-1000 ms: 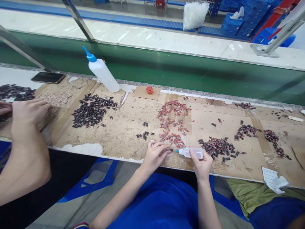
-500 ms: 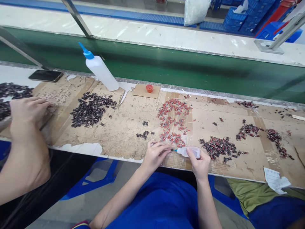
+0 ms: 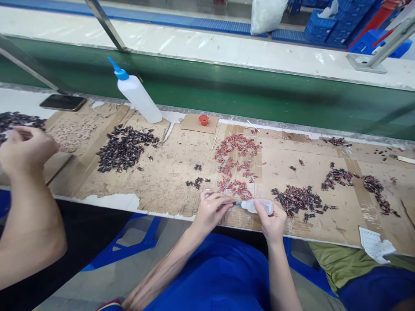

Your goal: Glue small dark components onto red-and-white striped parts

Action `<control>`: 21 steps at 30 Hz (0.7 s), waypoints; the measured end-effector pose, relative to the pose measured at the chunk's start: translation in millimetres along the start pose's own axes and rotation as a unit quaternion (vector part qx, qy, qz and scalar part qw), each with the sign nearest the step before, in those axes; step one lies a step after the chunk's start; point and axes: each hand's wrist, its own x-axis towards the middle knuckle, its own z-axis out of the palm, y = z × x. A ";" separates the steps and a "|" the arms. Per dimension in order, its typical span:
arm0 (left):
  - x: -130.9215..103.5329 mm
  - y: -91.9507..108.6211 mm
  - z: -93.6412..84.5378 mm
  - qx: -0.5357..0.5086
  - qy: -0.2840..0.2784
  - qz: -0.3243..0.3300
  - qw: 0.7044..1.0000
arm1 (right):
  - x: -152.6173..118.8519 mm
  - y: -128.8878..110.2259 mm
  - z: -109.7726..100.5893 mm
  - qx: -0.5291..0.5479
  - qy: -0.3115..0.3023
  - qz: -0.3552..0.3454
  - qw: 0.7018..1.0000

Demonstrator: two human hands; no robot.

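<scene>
Centrally, the left hand [image 3: 210, 211] pinches a small dark part [image 3: 234, 203] between its fingertips, a narrow grip, while the right hand [image 3: 275, 220] is wrapped around a squeeze bottle [image 3: 264, 207], its blue nozzle [image 3: 239, 204] pointing at the part. From my remote view I cannot tell whether tip and part touch. I judge the step in hand to be lining up or dispensing at the part; the next move calls for a steady tip and light, even pressure. Just beyond the hands, red pieces [image 3: 236, 185] lie scattered on the cardboard-covered counter [image 3: 168, 181], with a dark heap [image 3: 121, 151] to the left and a red-and-black heap [image 3: 298, 199] to the right. Farther out are a red cup [image 3: 203, 120], a large white bottle [image 3: 139, 98], a phone [image 3: 63, 103] and another person's hand [image 3: 27, 149]. A lined paper slip [image 3: 374, 242] overhangs the near edge; I can read no writing or brand.
</scene>
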 end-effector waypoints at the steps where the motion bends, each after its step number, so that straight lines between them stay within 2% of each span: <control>1: 0.0 0.3 0.2 0.002 0.003 0.001 1.000 | 0.3 -0.7 0.2 -0.001 -0.002 0.001 1.000; 8: -1.0 1.0 1.2 0.014 0.009 0.001 1.000 | -0.7 5.7 -0.7 0.022 0.019 0.023 0.999; 13: -0.1 1.8 -3.0 0.008 -0.019 -0.013 1.000 | -1.9 13.8 -6.4 0.123 0.146 0.040 0.981; 15: 2.4 3.6 -5.0 0.006 -0.029 -0.006 1.000 | -0.2 12.8 -8.6 0.134 0.173 0.030 0.975; 21: 17.2 10.7 -2.3 0.073 -0.008 -0.007 0.997 | 14.7 8.6 -7.2 0.101 0.172 0.001 0.980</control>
